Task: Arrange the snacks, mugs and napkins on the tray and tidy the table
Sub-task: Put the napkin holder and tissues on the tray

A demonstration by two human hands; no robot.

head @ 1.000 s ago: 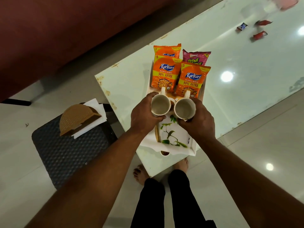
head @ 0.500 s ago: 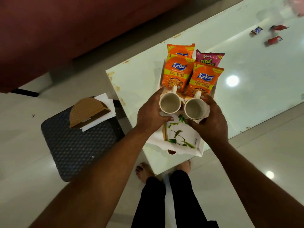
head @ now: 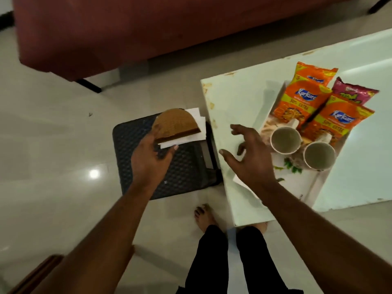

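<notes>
A white leaf-print tray (head: 302, 188) lies on the pale glass table (head: 235, 96). On it stand two empty white mugs (head: 285, 140) (head: 319, 155) side by side, with three orange Kurkure packets (head: 301, 98) and a pink snack packet (head: 354, 92) behind them. A brown fan-shaped napkin holder (head: 176, 124) with white napkins (head: 196, 115) sits on a dark stool left of the table. My left hand (head: 150, 160) grips the holder's near left corner, thumb against the napkins. My right hand (head: 248, 155) hovers with spread fingers over the table edge, just left of the mugs, holding nothing.
The dark woven stool (head: 184, 175) stands against the table's left end. A maroon sofa (head: 127, 28) fills the back. My bare feet (head: 203, 215) and black trouser legs are on the shiny tiled floor below the table's near corner.
Both hands have let go of the mugs, which now stand on the tray. My left hand has swung left to the napkin holder; my view has turned left too.
</notes>
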